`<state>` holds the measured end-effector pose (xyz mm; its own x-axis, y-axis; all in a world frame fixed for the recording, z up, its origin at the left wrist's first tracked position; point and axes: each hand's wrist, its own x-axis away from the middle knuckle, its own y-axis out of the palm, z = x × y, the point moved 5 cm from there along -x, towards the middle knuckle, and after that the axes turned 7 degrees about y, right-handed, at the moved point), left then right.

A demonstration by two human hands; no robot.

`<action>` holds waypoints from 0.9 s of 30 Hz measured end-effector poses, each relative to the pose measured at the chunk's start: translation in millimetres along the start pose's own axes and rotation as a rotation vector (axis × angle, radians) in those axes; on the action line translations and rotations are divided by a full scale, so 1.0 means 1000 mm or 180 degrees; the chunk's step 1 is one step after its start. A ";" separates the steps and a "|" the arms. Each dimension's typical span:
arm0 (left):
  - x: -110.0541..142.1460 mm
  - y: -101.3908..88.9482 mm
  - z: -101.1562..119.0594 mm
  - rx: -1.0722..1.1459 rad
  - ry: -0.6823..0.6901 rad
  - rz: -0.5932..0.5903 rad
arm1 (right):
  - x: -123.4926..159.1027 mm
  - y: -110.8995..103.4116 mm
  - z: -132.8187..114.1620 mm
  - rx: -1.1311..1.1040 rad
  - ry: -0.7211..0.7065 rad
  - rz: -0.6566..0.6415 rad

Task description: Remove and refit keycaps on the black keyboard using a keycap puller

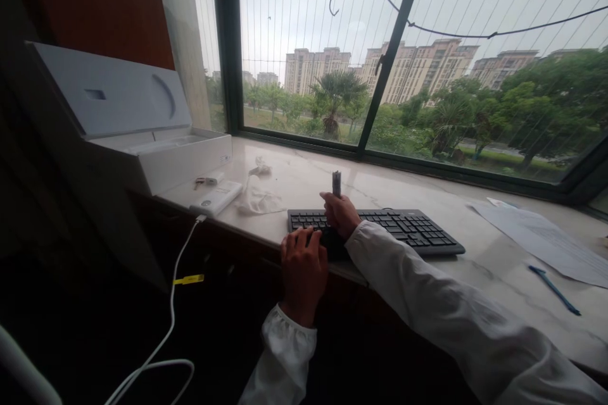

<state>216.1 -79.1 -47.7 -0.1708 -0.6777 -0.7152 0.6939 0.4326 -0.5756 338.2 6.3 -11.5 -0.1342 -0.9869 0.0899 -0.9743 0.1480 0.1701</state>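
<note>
A black keyboard (403,228) lies on a pale marble window ledge (304,180). My left hand (303,266) rests on the keyboard's near left corner, fingers curled over its edge and holding it. My right hand (339,214) is closed around a small grey cylindrical tool (336,183) that stands upright above the keys on the left part of the keyboard. Both arms wear white sleeves.
An open white box (142,133) stands at the left of the ledge. Beside it lie a white power bank (216,197) with a white cable (171,316), and a crumpled white cloth (256,199). Papers (536,234) and a blue pen (553,289) lie at right.
</note>
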 end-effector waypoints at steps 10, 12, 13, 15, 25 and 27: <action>0.000 0.002 0.000 -0.0053 -0.0012 -0.0035 | 0.002 -0.002 -0.001 -0.0057 0.0128 -0.0178; -0.001 0.002 0.000 -0.0050 -0.0005 -0.0032 | 0.003 -0.003 -0.001 -0.0157 0.0137 -0.0190; -0.001 0.002 -0.001 -0.0048 -0.0003 -0.0028 | 0.003 -0.003 -0.001 -0.0215 0.0146 -0.0196; -0.001 0.002 -0.001 -0.0048 0.0005 -0.0018 | 0.004 -0.004 -0.003 -0.0326 0.0158 -0.0195; 0.000 0.002 -0.001 -0.0085 0.0024 0.0016 | 0.001 -0.011 -0.013 -0.0382 0.0001 0.0044; 0.000 0.002 -0.001 -0.0090 0.0033 0.0021 | 0.001 -0.011 -0.014 -0.0319 -0.0030 0.0087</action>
<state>216.8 -77.8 -48.7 -0.1736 -0.6686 -0.7231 0.6750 0.4539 -0.5817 351.4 4.5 0.4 -0.1625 -0.9829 0.0866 -0.9473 0.1800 0.2649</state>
